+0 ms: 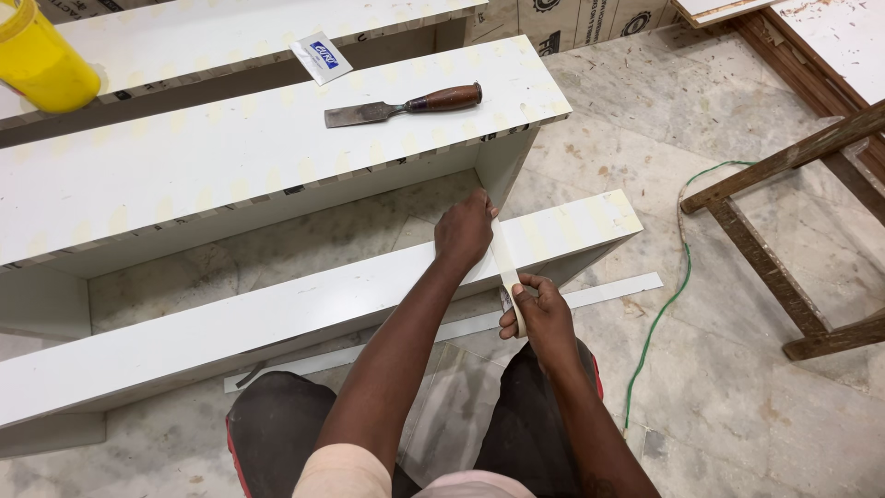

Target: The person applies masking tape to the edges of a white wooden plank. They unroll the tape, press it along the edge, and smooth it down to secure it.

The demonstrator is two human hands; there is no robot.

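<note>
Stretching between the two hands near the middle of the frame, a strip of pale masking tape (504,263) runs diagonally from upper left to lower right. The left hand (464,231) sits at the strip's upper end, palm down with fingers curled, pressing the tape against the near white board (277,318) close to the inner corner where an upright white panel (505,166) meets it. The right hand (539,309) is lower and a little to the right, just off the board's front edge, fingers closed around the tape roll (516,314) with the thumb on its side; the roll itself is mostly hidden by the fingers. The tape is taut and touches both hands.

Above the hands, on the broad white top board (230,157), a chisel (406,103) with a brown wooden handle lies flat, blade pointing left, well apart from both hands. A small white and blue sachet (321,57) lies just above it. A yellow container (39,57) stands in the upper left corner. A thin white edging strip (599,293) lies on the marble floor (719,387) below the near board, just beside the right hand. A green cable (666,304) trails down the floor at right, near a wooden trestle (784,231).
</note>
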